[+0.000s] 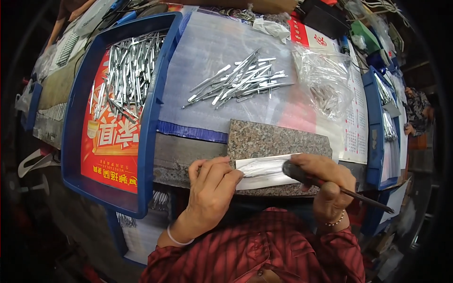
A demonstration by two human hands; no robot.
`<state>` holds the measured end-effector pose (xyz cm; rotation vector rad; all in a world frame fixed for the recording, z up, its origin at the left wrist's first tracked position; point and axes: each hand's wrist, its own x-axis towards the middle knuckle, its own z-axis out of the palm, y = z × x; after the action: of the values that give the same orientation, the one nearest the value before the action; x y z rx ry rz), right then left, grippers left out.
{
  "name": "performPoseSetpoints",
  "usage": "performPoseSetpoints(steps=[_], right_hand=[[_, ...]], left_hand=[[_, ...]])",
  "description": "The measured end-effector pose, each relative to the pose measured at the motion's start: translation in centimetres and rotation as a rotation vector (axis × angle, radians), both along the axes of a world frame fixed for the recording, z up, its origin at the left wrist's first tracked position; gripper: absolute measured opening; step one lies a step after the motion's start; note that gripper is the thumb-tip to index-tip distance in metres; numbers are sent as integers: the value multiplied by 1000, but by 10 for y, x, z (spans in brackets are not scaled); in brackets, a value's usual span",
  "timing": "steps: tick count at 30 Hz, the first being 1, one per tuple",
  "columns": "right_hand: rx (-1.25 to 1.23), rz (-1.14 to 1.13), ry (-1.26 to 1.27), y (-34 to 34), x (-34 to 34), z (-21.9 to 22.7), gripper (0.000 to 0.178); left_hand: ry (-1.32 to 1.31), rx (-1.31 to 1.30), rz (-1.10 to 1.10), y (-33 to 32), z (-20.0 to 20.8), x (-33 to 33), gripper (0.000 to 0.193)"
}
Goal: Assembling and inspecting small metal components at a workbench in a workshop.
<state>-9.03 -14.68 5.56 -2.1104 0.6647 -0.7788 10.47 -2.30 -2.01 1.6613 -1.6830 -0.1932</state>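
Observation:
A speckled granite slab (273, 138) lies at the near edge of the bench, with a scuffed white sheet (266, 162) on it. At the sheet's left end my left hand (210, 193) is closed, fingertips pressed down; what they pinch is too small to make out. My right hand (330, 188) grips a screwdriver over the sheet's right end. The screwdriver (365, 199) has its dark handle butt toward the sheet and its shaft pointing right. Beyond the slab lies a loose pile of slim silvery metal pieces (250, 80).
To the left, a blue tray (150, 141) holds many similar pieces on a red printed sheet. A clear plastic bag (325, 78) with small parts lies right of the pile. Another blue tray (375, 155) stands at the right edge. Crumpled white tissue (271, 29) and a black box (325, 19) sit at the back.

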Motion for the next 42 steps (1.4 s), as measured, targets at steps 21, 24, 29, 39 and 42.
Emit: performPoseSetpoints(steps=[21, 24, 29, 39, 42], right_hand=[[461, -164, -276, 27, -73, -24, 24], [632, -76, -290, 31, -85, -37, 18], [803, -48, -185, 42, -68, -44, 21], [784, 120, -144, 63, -47, -40, 13], [763, 131, -126, 71, -44, -41, 12]], left_hand=[[-126, -58, 75, 7, 5, -11, 22], [-114, -85, 102, 18, 13, -18, 21], [-32, -121, 117, 42, 31, -32, 19], [338, 21, 121, 85, 41, -43, 14], [506, 162, 128, 93, 41, -42, 14]])
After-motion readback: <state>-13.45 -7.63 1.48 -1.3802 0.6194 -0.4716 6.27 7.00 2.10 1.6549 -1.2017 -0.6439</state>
